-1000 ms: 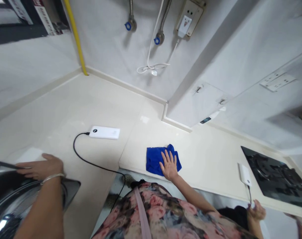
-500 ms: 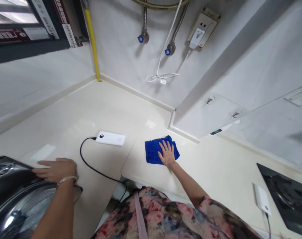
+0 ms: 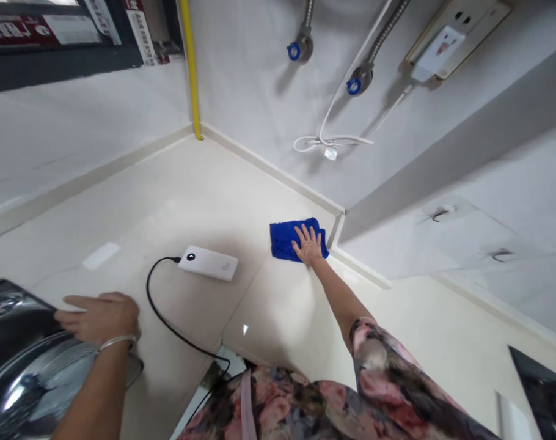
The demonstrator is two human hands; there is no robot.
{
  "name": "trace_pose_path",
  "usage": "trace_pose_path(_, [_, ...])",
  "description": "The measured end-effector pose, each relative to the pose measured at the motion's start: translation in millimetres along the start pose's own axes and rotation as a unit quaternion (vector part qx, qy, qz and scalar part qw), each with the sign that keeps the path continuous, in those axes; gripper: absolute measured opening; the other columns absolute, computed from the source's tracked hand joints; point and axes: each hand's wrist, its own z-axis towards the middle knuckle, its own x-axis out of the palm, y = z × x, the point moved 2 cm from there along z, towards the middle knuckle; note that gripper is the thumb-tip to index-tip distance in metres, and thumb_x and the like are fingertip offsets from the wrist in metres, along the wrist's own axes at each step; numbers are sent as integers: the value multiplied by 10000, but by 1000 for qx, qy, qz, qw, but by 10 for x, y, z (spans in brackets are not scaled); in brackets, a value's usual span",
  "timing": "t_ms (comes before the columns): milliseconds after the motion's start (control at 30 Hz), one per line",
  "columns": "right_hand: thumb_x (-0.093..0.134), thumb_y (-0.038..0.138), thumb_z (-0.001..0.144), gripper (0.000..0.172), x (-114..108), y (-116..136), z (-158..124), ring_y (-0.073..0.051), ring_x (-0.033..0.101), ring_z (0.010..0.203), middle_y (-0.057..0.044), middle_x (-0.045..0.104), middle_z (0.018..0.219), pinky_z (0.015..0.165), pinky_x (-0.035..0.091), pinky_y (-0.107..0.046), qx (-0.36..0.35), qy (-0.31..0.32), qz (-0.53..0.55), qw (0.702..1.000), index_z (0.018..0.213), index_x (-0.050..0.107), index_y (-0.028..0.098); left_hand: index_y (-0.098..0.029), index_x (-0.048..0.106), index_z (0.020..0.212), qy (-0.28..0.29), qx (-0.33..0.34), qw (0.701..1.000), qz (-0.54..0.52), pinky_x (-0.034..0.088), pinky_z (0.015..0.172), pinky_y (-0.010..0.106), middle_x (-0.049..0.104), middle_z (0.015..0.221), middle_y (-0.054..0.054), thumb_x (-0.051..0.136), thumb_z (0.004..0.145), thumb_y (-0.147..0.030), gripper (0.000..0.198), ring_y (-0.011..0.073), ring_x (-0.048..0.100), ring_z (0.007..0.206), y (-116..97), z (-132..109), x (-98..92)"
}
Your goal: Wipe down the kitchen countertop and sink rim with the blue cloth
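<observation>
My right hand (image 3: 309,244) lies flat with fingers spread on a blue cloth (image 3: 285,240), pressing it to the cream countertop (image 3: 269,311) close to the wall corner. At the left, my left hand (image 3: 101,316) rests by the rim of a shiny metal sink (image 3: 35,348), its fingers stretched out and slightly parted. Nothing shows in that hand. Between the two hands a white power bank (image 3: 209,263) lies on the counter, a black cable (image 3: 168,324) running from its left end toward my body.
A low upstand (image 3: 269,168) edges the counter along the walls. A yellow pipe (image 3: 192,73) comes down in the back corner. Above hang two blue-handled valves (image 3: 354,85), a looped white cord (image 3: 326,142) and a socket with a plug (image 3: 438,54). A black cooktop (image 3: 546,391) lies at the right.
My right hand has slid the blue cloth farther back, close to the wall corner. My left hand stays by the sink. The camera view has shifted.
</observation>
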Motion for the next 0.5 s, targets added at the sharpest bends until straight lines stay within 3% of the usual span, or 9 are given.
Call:
trace_pose_path(167, [268, 564, 1104, 708, -146, -306, 466, -389, 65, 1679, 16, 30, 1841, 1322, 153, -708, 47, 40, 20, 998, 1755, 109, 334, 50, 303, 1648, -10, 7, 999, 33, 436, 1048, 812, 331, 1626, 411, 491, 937, -352, 838, 609, 442, 1422, 19, 9, -24])
trace_pose_path(333, [268, 569, 1113, 702, -203, -686, 761, -386, 128, 1662, -56, 108, 1836, 1309, 207, -687, 77, 46, 31, 996, 1752, 153, 301, 58, 269, 1658, 12, 14, 998, 55, 417, 1087, 803, 308, 1633, 418, 464, 965, -342, 824, 609, 427, 1437, -2, -1, -67])
trace_pose_path(500, [262, 536, 1121, 705, -176, -697, 889, -406, 183, 1644, -151, 151, 1817, 1286, 260, -677, 127, 14, 20, 992, 1751, 164, 235, 67, 257, 1657, 22, 5, 997, 76, 451, 1051, 817, 307, 1627, 422, 469, 958, -288, 812, 622, 446, 1410, -15, -4, -86])
